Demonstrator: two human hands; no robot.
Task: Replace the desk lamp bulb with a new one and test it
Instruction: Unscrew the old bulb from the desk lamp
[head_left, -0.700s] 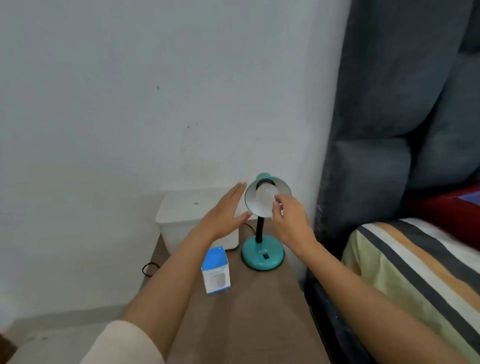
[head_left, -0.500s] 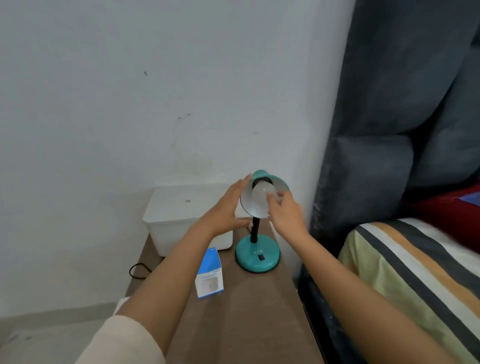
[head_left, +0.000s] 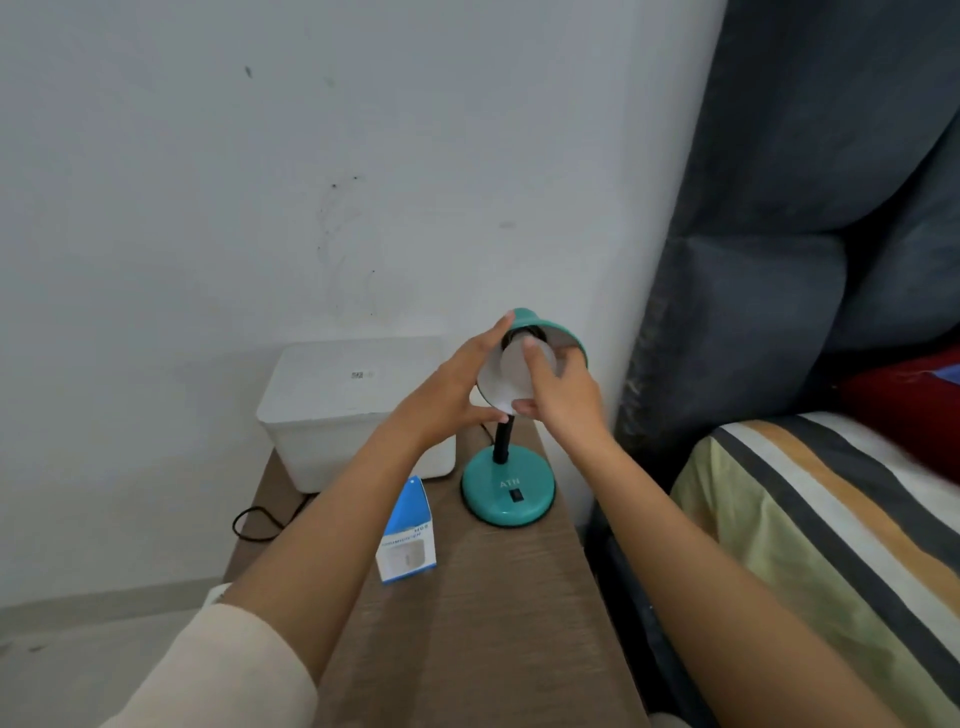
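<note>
A teal desk lamp (head_left: 508, 493) stands on a narrow wooden table (head_left: 483, 623), its shade (head_left: 563, 335) tilted toward me. A white bulb (head_left: 506, 371) sits inside the shade. My left hand (head_left: 452, 395) cups the shade's left rim, fingers along the top and thumb under the edge. My right hand (head_left: 558, 389) reaches into the shade, its fingers closed around the bulb. A blue and white bulb box (head_left: 408, 535) stands on the table left of the lamp base. The lamp's switch (head_left: 515, 496) shows on the base.
A white lidded plastic box (head_left: 353, 410) sits at the table's back left against the wall. A black cord (head_left: 260, 522) loops off the table's left edge. A bed with a striped cover (head_left: 831, 545) and grey headboard (head_left: 779, 234) lies on the right.
My left hand has closed in from beside the shade to grip its rim. My right hand has moved deeper into the shade and wrapped around the bulb.
</note>
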